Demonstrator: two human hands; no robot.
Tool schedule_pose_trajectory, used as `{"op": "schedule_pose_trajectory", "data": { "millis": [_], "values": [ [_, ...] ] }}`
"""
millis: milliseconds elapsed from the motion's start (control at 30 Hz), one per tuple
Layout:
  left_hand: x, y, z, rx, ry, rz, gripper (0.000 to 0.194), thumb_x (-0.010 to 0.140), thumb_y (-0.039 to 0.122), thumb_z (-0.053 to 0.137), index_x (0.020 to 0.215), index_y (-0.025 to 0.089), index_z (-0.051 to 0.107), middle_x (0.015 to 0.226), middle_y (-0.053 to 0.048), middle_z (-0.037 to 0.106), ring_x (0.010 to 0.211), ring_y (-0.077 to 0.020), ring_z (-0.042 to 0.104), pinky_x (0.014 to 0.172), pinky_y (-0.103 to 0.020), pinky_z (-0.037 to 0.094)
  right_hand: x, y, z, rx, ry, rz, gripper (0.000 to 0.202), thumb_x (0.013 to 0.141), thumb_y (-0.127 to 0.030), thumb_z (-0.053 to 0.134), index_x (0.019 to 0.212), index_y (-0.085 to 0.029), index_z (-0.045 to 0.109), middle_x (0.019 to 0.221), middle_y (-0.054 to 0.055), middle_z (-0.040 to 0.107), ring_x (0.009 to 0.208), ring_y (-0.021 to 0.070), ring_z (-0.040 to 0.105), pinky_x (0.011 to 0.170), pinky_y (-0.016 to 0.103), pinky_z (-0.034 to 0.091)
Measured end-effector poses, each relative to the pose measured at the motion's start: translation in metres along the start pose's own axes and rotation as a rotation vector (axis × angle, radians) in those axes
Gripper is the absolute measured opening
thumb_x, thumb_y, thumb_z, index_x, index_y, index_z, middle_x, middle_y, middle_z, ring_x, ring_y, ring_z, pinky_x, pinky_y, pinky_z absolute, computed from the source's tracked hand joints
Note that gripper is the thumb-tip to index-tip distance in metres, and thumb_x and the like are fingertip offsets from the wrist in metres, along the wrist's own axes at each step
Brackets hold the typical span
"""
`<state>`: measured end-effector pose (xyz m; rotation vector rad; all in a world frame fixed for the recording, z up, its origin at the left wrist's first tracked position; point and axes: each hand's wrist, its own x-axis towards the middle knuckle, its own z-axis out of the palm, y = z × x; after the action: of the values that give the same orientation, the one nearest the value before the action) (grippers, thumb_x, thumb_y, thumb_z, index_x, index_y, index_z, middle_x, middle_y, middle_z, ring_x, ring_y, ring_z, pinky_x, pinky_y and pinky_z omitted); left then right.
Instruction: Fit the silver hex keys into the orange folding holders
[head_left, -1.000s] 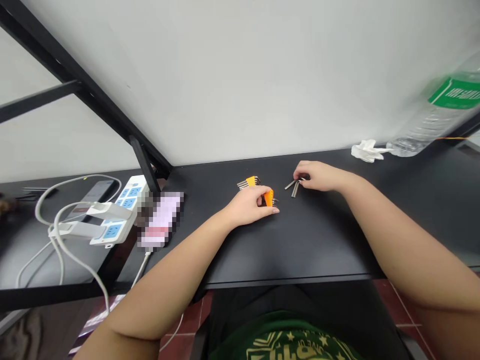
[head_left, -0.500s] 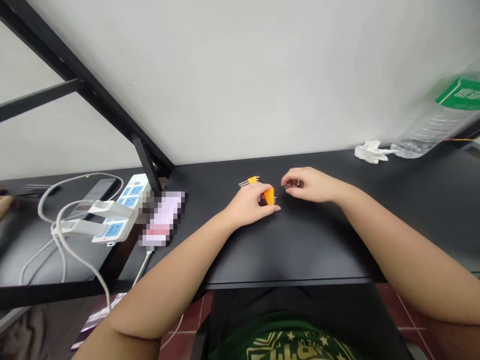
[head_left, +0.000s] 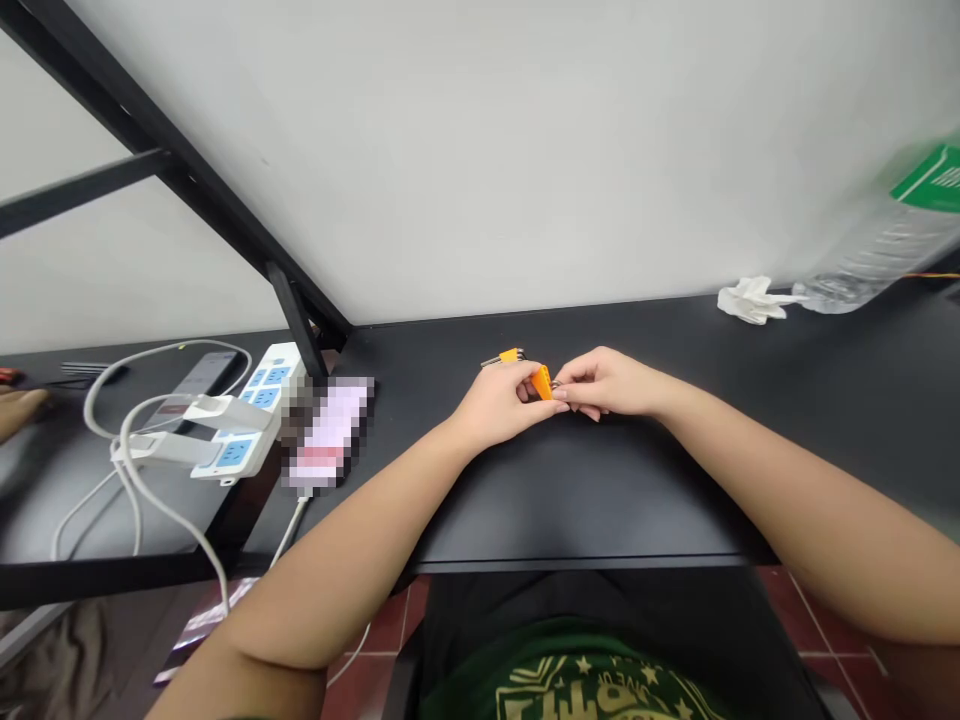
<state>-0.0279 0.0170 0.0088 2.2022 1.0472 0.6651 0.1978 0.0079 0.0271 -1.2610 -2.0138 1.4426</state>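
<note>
Left hand (head_left: 496, 402) grips an orange holder (head_left: 541, 382); right hand (head_left: 609, 384) apparently pinches a hex key (head_left: 556, 384).

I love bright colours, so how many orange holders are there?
2: one orange holder in the left hand, another holder on the desk just beyond it. Others may be hidden.

Indoor workspace, office or home unclear: black surface (head_left: 570, 490), white wall (head_left: 525, 150) at twelve o'clock, plugged-up power strip (head_left: 264, 397) at nine o'clock.

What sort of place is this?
Likely a shared desk area, office or dorm unclear: a black desktop against a wall, a white power strip with chargers plugged in, and another person's hand at the neighbouring surface.
</note>
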Motion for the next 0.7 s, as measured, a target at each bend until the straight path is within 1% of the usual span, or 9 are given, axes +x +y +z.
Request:
{"op": "schedule_pose_trajectory", "data": {
  "millis": [67, 133, 233, 300, 367, 433, 533, 633, 700],
  "values": [
    [-0.0002, -0.0001, 0.0006, 0.006, 0.026, -0.022, 0.035, 0.081, 0.053, 0.076, 0.084, 0.020, 0.067, 0.072, 0.002, 0.064, 0.064, -0.0118, 0.056, 0.065, -0.027, 0.046, 0.0014, 0.0012, 0.0035, 0.051, 0.058, 0.004, 0.033, 0.089, -0.049, 0.068, 0.075, -0.020, 0.070, 0.051, -0.003, 0.057, 0.048, 0.0101, 0.046, 0.049, 0.024, 0.033],
    [-0.0002, -0.0003, 0.0009, 0.004, 0.043, -0.042, 0.036, 0.082, 0.054, 0.076, 0.083, 0.020, 0.067, 0.071, 0.002, 0.064, 0.063, -0.0121, 0.056, 0.065, -0.028, 0.047, 0.0037, 0.0037, 0.0060, 0.166, 0.095, -0.002, 0.032, 0.088, -0.049, 0.070, 0.076, -0.019, 0.071, 0.052, -0.003, 0.057, 0.046, 0.0097, 0.045, 0.047, 0.024, 0.034],
    [0.0002, -0.0016, 0.0016, 0.019, 0.059, -0.056, 0.035, 0.081, 0.053, 0.077, 0.083, 0.020, 0.067, 0.070, 0.002, 0.064, 0.063, -0.0124, 0.057, 0.065, -0.028, 0.047, 0.0063, 0.0077, 0.0054, 0.336, 0.082, -0.005, 0.032, 0.085, -0.048, 0.075, 0.075, -0.018, 0.069, 0.057, -0.002, 0.060, 0.047, 0.0096, 0.048, 0.045, 0.024, 0.037],
    [0.0006, -0.0031, 0.0020, 0.057, 0.061, -0.058, 0.035, 0.079, 0.053, 0.078, 0.082, 0.020, 0.067, 0.070, 0.002, 0.064, 0.063, -0.0129, 0.057, 0.066, -0.029, 0.047, 0.0061, 0.0088, 0.0029, 0.337, 0.028, 0.011, 0.033, 0.085, -0.049, 0.076, 0.074, -0.018, 0.068, 0.058, -0.001, 0.062, 0.048, 0.0104, 0.052, 0.046, 0.024, 0.040],
    [0.0008, -0.0044, 0.0022, 0.097, 0.054, -0.060, 0.034, 0.078, 0.052, 0.079, 0.081, 0.020, 0.067, 0.071, 0.001, 0.064, 0.064, -0.0135, 0.057, 0.066, -0.030, 0.047, 0.0049, 0.0082, 0.0008, 0.273, -0.022, 0.029, 0.035, 0.086, -0.051, 0.075, 0.075, -0.019, 0.069, 0.058, 0.000, 0.064, 0.050, 0.0112, 0.054, 0.048, 0.024, 0.043],
    [0.0008, -0.0047, 0.0022, 0.120, 0.053, -0.064, 0.034, 0.078, 0.052, 0.079, 0.081, 0.020, 0.067, 0.072, 0.001, 0.064, 0.065, -0.0141, 0.057, 0.067, -0.030, 0.047, 0.0040, 0.0070, 0.0005, 0.211, -0.020, 0.042, 0.035, 0.087, -0.052, 0.074, 0.077, -0.019, 0.069, 0.057, 0.000, 0.064, 0.050, 0.0113, 0.055, 0.050, 0.024, 0.044],
    [0.0007, -0.0036, 0.0017, 0.137, 0.063, -0.069, 0.033, 0.079, 0.052, 0.077, 0.082, 0.021, 0.066, 0.072, 0.001, 0.064, 0.065, -0.0145, 0.057, 0.067, -0.031, 0.047, 0.0048, 0.0058, 0.0032, 0.190, 0.041, 0.055, 0.034, 0.087, -0.051, 0.074, 0.075, -0.019, 0.069, 0.056, 0.000, 0.062, 0.049, 0.0111, 0.053, 0.048, 0.024, 0.043],
    [0.0010, -0.0026, 0.0011, 0.157, 0.067, -0.082, 0.032, 0.080, 0.051, 0.076, 0.080, 0.021, 0.064, 0.070, 0.001, 0.064, 0.065, -0.0149, 0.056, 0.066, -0.031, 0.046, 0.0070, 0.0063, 0.0046, 0.322, 0.128, 0.051, 0.033, 0.084, -0.048, 0.078, 0.071, -0.019, 0.068, 0.056, -0.001, 0.059, 0.046, 0.0101, 0.050, 0.043, 0.023, 0.040],
    [0.0015, -0.0026, 0.0008, 0.173, 0.074, -0.104, 0.033, 0.080, 0.052, 0.076, 0.079, 0.021, 0.064, 0.070, 0.001, 0.063, 0.065, -0.0154, 0.057, 0.065, -0.031, 0.045, 0.0075, 0.0072, 0.0019, 0.431, 0.164, 0.071, 0.033, 0.080, -0.046, 0.082, 0.070, -0.018, 0.067, 0.057, -0.001, 0.058, 0.046, 0.0093, 0.049, 0.041, 0.023, 0.037]
  ]
}}
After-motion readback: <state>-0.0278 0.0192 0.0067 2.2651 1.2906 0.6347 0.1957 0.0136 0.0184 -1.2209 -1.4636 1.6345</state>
